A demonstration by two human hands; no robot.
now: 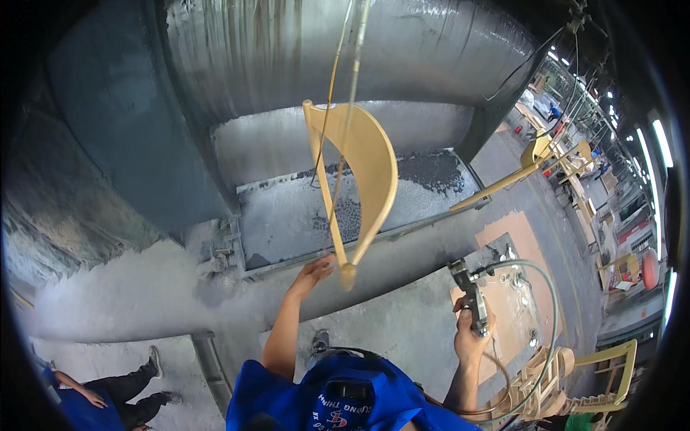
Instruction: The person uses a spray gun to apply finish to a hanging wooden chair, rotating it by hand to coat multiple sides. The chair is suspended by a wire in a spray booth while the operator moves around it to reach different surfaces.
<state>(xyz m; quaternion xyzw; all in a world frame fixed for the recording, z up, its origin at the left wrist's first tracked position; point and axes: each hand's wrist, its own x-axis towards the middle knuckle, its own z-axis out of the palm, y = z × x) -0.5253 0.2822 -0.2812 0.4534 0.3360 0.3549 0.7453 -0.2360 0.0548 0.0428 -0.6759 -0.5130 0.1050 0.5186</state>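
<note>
A curved, pale yellow wooden chair back hangs in front of me from a thin rod and a hooked wire. Its lower end narrows to a corner just right of my left hand. The fingers of that hand stretch toward this corner; whether they touch the wood I cannot tell. On the right, my right hand is closed round the handle of a spray gun. The gun's head points up, away from me, and hoses run from it.
Behind the chair back is a metal spray booth with a wet, stained trough. A green hose loops at my right. Wooden frames stand at lower right, cardboard lies on the floor, and another person is at lower left.
</note>
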